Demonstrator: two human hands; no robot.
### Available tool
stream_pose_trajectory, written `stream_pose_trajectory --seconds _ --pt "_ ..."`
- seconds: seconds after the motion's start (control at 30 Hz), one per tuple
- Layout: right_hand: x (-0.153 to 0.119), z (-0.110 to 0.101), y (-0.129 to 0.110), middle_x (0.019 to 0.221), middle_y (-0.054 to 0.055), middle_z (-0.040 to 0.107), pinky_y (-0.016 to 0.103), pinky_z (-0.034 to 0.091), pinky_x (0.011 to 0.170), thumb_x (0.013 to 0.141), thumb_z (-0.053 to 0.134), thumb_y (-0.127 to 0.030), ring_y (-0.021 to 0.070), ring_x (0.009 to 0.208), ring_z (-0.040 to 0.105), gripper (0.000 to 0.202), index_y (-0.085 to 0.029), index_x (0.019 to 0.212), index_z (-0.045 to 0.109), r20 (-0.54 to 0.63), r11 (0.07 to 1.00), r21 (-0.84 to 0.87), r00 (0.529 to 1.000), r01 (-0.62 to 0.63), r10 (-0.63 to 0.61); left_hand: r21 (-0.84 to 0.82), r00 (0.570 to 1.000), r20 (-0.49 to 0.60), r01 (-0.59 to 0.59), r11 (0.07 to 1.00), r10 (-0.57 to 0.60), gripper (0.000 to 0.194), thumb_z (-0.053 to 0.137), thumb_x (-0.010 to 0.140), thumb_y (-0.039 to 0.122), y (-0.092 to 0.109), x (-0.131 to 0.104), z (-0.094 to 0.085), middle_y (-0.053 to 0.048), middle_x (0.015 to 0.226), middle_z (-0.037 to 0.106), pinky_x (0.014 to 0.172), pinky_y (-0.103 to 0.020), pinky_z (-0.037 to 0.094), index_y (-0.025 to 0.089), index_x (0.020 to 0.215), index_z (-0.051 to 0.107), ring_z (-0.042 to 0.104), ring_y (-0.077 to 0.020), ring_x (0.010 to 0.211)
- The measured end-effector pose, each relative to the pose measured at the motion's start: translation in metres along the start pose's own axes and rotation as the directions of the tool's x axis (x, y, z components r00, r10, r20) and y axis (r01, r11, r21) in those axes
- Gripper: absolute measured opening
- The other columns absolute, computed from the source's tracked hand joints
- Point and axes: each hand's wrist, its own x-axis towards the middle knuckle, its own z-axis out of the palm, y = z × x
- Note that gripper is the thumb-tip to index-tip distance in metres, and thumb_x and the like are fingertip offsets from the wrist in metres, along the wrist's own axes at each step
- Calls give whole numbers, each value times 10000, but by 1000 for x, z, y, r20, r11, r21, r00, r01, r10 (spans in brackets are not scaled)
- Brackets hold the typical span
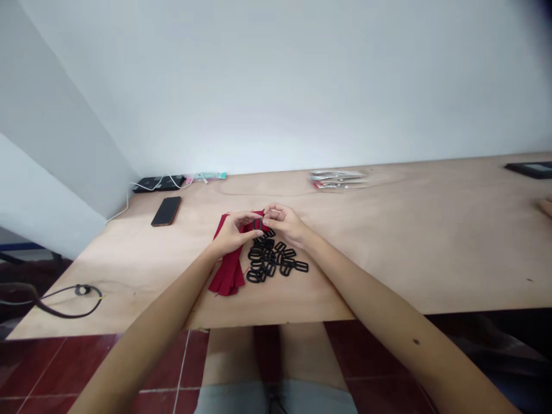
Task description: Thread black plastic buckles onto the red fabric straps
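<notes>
Strap [227, 270]: red. Buckles [271, 260]: black. Phone [166, 211]: black. Table [409, 241]: light wood grain. Floor tiles [38, 368]: dark red.

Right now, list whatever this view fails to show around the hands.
Head view only:
- Black buckle: mostly covered by the fingers of both hands; its shape is unclear.
- Red fabric strips: upper end hidden under the left hand.
- Packets by the wall: too small to read.
- Dark tray: cut off by the right edge.

Both hands [263, 227] pinched together (fingers touching).
</notes>
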Motion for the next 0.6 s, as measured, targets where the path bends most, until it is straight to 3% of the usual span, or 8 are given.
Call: stream_pose_trajectory --seconds 0.13,0.33,0.6 --pt "0 2 0 842 3 739 312 527 801 699 984 -412 160 783 651 367 -206 867 732 -30 999 -34 999 17 -18 -15 999 -46 2 1000 -3 482 956 765 412 -2 0 1 -138 1184 813 1097 -496 583 167 1133 765 770 -298 1133" --pt "1 0 0 1004 30 790 347 538 939 711 957 -383 203 983 696 301 -230 925 812 -28 999 -35 999 34 -35 -42 996 -94 4 999 -8 511 952 764 442 -2 2 -2 -143 1228 811 1144 -529 560 169 1151 760 760 -311 1188" --pt "0 7 0 943 16 765 310 544 838 716 976 -393 177 885 696 406 -231 956 691 -32 999 26 999 23 -22 41 997 -70 -26 999 28 494 958 753 416 -2 0 2 -136 1196 815 1087 -485 583 171 1137 766 772 -300 1130"
